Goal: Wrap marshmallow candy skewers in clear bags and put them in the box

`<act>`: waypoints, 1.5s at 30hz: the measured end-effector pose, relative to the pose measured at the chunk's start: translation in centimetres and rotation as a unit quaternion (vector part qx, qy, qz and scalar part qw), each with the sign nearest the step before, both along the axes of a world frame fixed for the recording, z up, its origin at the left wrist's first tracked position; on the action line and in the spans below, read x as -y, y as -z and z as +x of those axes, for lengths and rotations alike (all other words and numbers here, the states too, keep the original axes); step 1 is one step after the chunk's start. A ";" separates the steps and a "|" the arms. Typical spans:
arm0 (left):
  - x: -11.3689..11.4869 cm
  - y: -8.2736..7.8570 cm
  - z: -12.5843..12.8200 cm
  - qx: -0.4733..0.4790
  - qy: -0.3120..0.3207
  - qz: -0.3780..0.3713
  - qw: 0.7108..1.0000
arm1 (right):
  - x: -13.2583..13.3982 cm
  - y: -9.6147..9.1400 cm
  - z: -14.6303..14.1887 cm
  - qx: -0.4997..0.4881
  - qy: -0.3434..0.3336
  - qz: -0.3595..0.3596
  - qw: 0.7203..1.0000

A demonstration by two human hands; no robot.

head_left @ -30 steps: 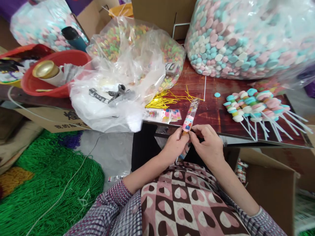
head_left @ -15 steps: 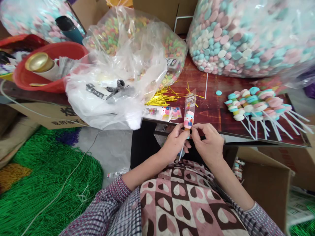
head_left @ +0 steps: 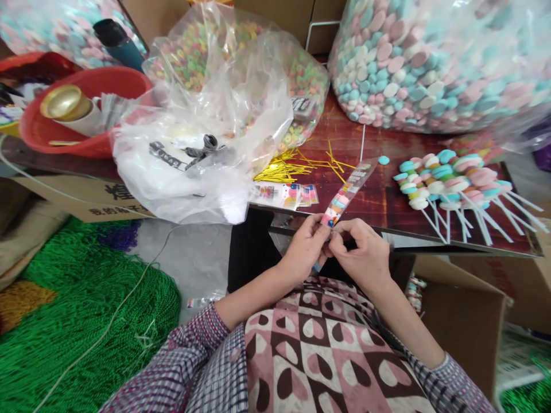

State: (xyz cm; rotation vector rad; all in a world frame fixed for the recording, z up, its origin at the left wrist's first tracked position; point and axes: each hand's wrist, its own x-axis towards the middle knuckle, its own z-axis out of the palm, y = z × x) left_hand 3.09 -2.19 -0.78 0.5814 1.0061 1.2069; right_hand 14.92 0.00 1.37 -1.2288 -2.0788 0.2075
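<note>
A candy skewer in a clear printed bag [head_left: 340, 201] slants up and to the right over the table's front edge. Its lower end is pinched in my left hand [head_left: 306, 245], thumb over fingers. My right hand [head_left: 361, 248] is closed, thumb and forefinger pinching the bag's lower edge beside the left fingertips. The exact pinch point is partly covered by the fingers. Beyond the left hand lie flat printed bags [head_left: 284, 195] and a pile of gold twist ties [head_left: 286, 167]. Unwrapped candy skewers [head_left: 451, 182] are heaped to the right, white sticks toward me.
Large clear bags of pastel candies [head_left: 400, 74] and ring candies [head_left: 189, 63] line the back. A red basin [head_left: 38, 135] stands at left. A blue candy [head_left: 383, 160] lies loose on the table. Below are green strands [head_left: 107, 321] and an open cardboard box [head_left: 465, 327].
The bagged skewer has swung from nearly upright to leaning right, its stick now hidden behind my hands. The bag is pulled longer beyond the candies. Both hands stay close together.
</note>
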 end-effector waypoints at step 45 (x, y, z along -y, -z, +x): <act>-0.7 -1.1 -3.0 -0.644 0.015 0.213 0.735 | 1.8 -0.2 -0.9 -0.190 0.048 -0.276 0.941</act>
